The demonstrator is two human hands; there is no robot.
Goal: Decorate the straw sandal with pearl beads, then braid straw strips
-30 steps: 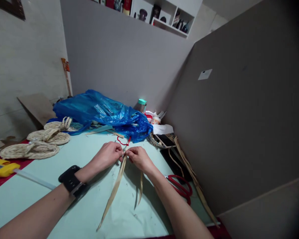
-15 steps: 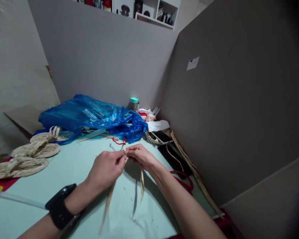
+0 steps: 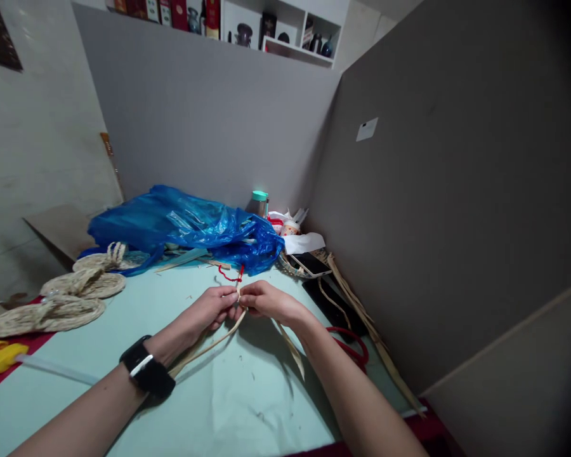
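Observation:
My left hand (image 3: 217, 306) and my right hand (image 3: 268, 300) meet over the middle of the pale green table cover (image 3: 228, 406). Both are closed, fingers pinched on a small braid of dried straw strips. One tan straw strip (image 3: 214, 344) runs from the fingers down under my left wrist. Another straw strip (image 3: 292, 353) hangs below my right hand, its tip pointing toward me. Just beyond the fingertips, a red cord (image 3: 228, 277) is tied at the braid's far end. The braid itself is mostly hidden by my fingers.
A blue plastic bag (image 3: 185, 219) lies at the back. Woven straw sandals (image 3: 52, 314) and a yellow glue gun (image 3: 2, 357) are on the left. To the right are a basket with a phone (image 3: 309, 263), long straw strips (image 3: 375, 336) and a red cord loop (image 3: 354, 349). Grey partitions (image 3: 209, 120) stand behind.
My left hand has turned and lowered a little, and the straw strip beside it has swung into a bend under the wrist. The right-hand strip has shifted right. The camera view has moved slightly.

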